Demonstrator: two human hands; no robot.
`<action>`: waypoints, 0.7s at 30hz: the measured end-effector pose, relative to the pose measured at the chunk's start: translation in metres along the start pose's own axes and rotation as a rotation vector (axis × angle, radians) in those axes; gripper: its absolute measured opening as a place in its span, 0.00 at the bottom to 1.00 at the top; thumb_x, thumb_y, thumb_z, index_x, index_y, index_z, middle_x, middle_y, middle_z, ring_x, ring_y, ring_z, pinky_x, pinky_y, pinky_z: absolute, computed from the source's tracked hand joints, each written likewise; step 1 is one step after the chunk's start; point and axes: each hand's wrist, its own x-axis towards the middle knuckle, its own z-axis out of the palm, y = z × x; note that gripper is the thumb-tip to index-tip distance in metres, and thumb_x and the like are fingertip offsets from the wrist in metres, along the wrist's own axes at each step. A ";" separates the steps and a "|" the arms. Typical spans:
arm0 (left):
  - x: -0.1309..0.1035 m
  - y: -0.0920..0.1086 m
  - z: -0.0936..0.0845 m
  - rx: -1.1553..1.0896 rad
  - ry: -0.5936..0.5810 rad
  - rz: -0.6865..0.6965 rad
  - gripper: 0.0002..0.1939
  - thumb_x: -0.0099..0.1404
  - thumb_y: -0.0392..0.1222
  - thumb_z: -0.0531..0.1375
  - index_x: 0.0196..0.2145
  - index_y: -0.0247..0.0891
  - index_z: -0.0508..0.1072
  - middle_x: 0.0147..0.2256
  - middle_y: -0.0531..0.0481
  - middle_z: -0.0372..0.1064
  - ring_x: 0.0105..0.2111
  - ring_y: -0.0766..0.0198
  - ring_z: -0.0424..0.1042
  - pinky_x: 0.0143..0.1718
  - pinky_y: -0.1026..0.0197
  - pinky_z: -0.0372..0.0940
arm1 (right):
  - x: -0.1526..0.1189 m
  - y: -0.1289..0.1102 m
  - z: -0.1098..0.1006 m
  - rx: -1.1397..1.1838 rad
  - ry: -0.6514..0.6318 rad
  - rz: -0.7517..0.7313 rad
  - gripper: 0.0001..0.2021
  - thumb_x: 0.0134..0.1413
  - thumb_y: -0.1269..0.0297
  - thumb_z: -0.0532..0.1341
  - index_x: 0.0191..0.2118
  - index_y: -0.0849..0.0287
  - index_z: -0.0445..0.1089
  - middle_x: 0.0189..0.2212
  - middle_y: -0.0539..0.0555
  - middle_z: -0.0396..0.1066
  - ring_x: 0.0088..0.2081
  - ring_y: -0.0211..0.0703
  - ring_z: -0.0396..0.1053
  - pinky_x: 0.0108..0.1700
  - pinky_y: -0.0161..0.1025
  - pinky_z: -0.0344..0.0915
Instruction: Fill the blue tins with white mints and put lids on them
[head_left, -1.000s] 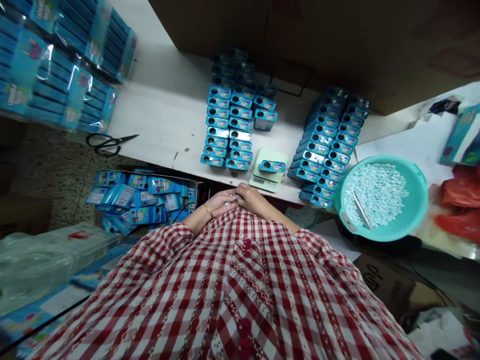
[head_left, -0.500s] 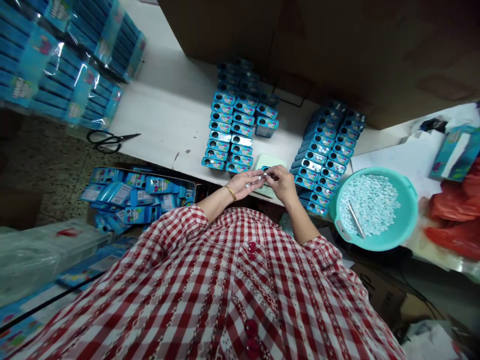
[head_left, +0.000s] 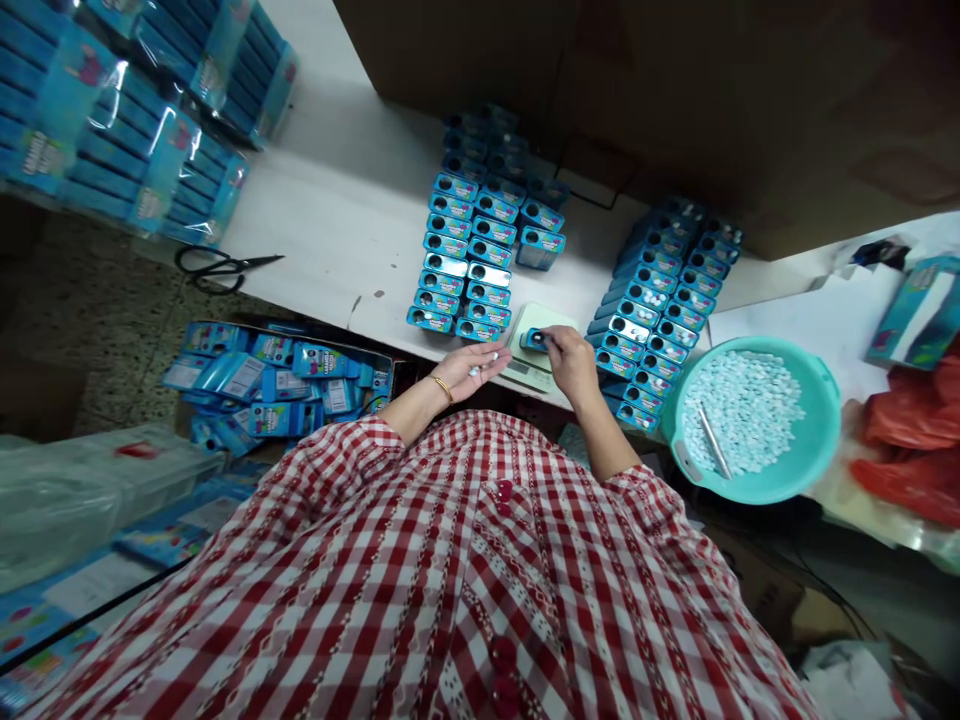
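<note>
My left hand (head_left: 463, 378) is palm up with the fingers stretched out, and a few small white candy pellets (head_left: 474, 371) rest on it. Just right of it, my right hand (head_left: 573, 362) is closed in a pinch at the top of a small blue candy box (head_left: 531, 340). Whatever lies between those fingertips is hidden. The box stands on a pale green scale (head_left: 553, 315), and its round dark opening faces up. Rows of similar blue boxes (head_left: 448, 223) stand beyond my left hand. More rows (head_left: 631, 328), some with white pellets on top, stand right of my right hand.
A turquoise basin (head_left: 823, 430) of pellets with a metal tube (head_left: 712, 440) in it sits at right. Scissors (head_left: 225, 270) lie at the table's left edge. Below is a carton of blue packs (head_left: 277, 385); wrapped packs (head_left: 142, 130) are far left. A large brown box (head_left: 660, 90) stands behind.
My hands have parted: the left has drawn back to the left with pellets in its palm. My right hand has moved from the left palm to the box on the scale.
</note>
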 end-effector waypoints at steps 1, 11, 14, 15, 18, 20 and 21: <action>-0.002 0.000 -0.002 -0.001 0.004 -0.005 0.14 0.57 0.22 0.54 0.39 0.28 0.74 0.38 0.39 0.75 0.44 0.60 0.73 0.55 0.57 0.62 | -0.001 -0.001 -0.001 0.010 0.016 -0.001 0.11 0.57 0.70 0.53 0.40 0.58 0.72 0.39 0.57 0.74 0.42 0.45 0.71 0.47 0.43 0.67; -0.017 0.008 -0.017 -0.089 0.078 -0.011 0.10 0.60 0.25 0.54 0.37 0.27 0.74 0.34 0.40 0.75 0.38 0.62 0.75 0.45 0.62 0.68 | -0.016 0.001 -0.028 0.148 0.359 0.043 0.08 0.57 0.66 0.56 0.35 0.56 0.73 0.31 0.52 0.74 0.34 0.42 0.72 0.39 0.41 0.69; -0.018 0.008 -0.017 -0.119 0.083 -0.046 0.09 0.62 0.29 0.53 0.36 0.27 0.74 0.34 0.40 0.75 0.36 0.62 0.76 0.41 0.62 0.69 | -0.020 -0.008 -0.028 0.126 0.410 0.046 0.09 0.58 0.66 0.54 0.36 0.56 0.73 0.31 0.53 0.73 0.35 0.42 0.71 0.40 0.42 0.68; -0.018 0.007 -0.017 -0.126 0.075 -0.066 0.10 0.63 0.31 0.53 0.37 0.27 0.74 0.34 0.39 0.75 0.36 0.61 0.75 0.40 0.62 0.69 | -0.022 -0.016 -0.023 0.114 0.369 0.013 0.09 0.59 0.66 0.54 0.37 0.56 0.73 0.32 0.53 0.73 0.36 0.42 0.71 0.41 0.43 0.68; -0.018 0.000 -0.018 -0.162 0.022 -0.114 0.13 0.67 0.36 0.51 0.38 0.27 0.74 0.32 0.40 0.74 0.33 0.62 0.75 0.38 0.61 0.69 | -0.030 -0.049 0.005 0.051 0.046 -0.143 0.10 0.59 0.66 0.55 0.43 0.57 0.71 0.38 0.56 0.73 0.41 0.45 0.69 0.46 0.44 0.67; -0.018 -0.007 -0.020 -0.191 0.005 -0.149 0.16 0.68 0.39 0.49 0.37 0.28 0.74 0.27 0.44 0.73 0.27 0.64 0.73 0.34 0.62 0.69 | -0.035 -0.069 0.030 -0.054 -0.196 -0.215 0.14 0.58 0.65 0.56 0.49 0.60 0.68 0.43 0.60 0.70 0.45 0.48 0.66 0.49 0.46 0.66; -0.019 -0.010 -0.021 -0.204 0.010 -0.165 0.17 0.69 0.41 0.48 0.36 0.29 0.74 0.25 0.45 0.72 0.24 0.66 0.72 0.32 0.63 0.68 | -0.037 -0.075 0.040 -0.114 -0.288 -0.237 0.15 0.58 0.67 0.56 0.50 0.62 0.67 0.44 0.62 0.69 0.46 0.50 0.65 0.49 0.47 0.65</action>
